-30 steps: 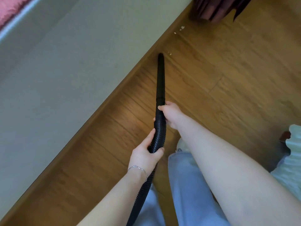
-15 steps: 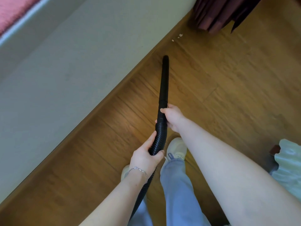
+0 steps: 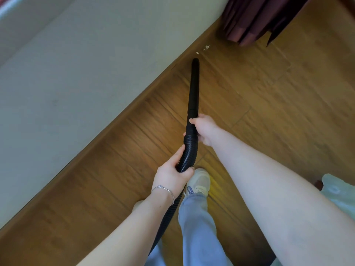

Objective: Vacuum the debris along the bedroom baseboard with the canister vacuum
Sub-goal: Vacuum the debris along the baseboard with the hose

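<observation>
**A:** What is each grip doing?

**B:** The right grip (image 3: 204, 129) is wrapped round the black vacuum tube where the smooth nozzle (image 3: 193, 87) meets the ribbed hose (image 3: 189, 150), with its fingers curled over the top. The left grip (image 3: 171, 175) is closed round the hose just behind it, thumb lying along the ribs. A thin bracelet (image 3: 164, 190) sits on that wrist.

**A:** And the nozzle?

**B:** It runs straight ahead from the right grip, tip down near the wooden floor (image 3: 259, 121). The tip is close to the brown baseboard (image 3: 117, 125), which runs diagonally to the left of both grips. I cannot tell whether the tip touches the boards.

**A:** Where is the debris?

**B:** A few pale flecks of debris (image 3: 206, 47) lie just beyond the nozzle tip, well ahead of the right grip, at the foot of the baseboard. The tip and the flecks are apart.

**A:** Anything else?

**B:** A dark red curtain (image 3: 255, 18) hangs ahead and to the right of the flecks. Behind the left grip, the hose trails down past a pale blue trouser leg (image 3: 197, 227) and a light shoe (image 3: 199, 181). Some pale green fabric (image 3: 338, 191) shows well to the right of both grips.
</observation>
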Action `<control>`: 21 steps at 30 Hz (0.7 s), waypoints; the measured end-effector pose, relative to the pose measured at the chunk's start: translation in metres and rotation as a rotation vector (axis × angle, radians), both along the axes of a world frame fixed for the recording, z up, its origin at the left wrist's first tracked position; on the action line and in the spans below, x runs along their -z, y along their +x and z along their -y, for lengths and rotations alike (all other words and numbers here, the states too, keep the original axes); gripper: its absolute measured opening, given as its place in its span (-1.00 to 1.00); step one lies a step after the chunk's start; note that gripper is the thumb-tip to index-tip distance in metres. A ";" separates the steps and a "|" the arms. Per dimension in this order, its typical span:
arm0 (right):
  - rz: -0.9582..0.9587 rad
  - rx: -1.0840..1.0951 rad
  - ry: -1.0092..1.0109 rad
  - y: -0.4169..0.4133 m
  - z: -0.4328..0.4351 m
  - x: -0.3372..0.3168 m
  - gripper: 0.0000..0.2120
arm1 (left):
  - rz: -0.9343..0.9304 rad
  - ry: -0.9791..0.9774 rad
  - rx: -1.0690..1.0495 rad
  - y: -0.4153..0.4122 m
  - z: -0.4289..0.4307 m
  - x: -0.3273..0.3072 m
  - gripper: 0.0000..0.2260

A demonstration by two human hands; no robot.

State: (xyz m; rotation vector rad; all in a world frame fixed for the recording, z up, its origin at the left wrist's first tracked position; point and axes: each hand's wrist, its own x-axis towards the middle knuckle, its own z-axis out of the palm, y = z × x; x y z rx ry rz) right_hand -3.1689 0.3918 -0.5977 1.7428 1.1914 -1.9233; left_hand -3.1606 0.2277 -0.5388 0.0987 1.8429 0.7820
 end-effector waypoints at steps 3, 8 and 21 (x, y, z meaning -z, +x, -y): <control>-0.001 -0.027 0.017 -0.002 -0.015 0.002 -0.61 | -0.005 0.011 -0.005 0.001 -0.015 0.002 -0.42; -0.004 -0.050 0.033 -0.007 -0.038 0.005 -0.61 | -0.030 0.025 -0.009 -0.003 -0.036 0.006 -0.43; -0.001 -0.010 0.040 0.004 -0.069 0.013 -0.62 | -0.037 0.012 0.036 0.002 -0.067 0.012 -0.43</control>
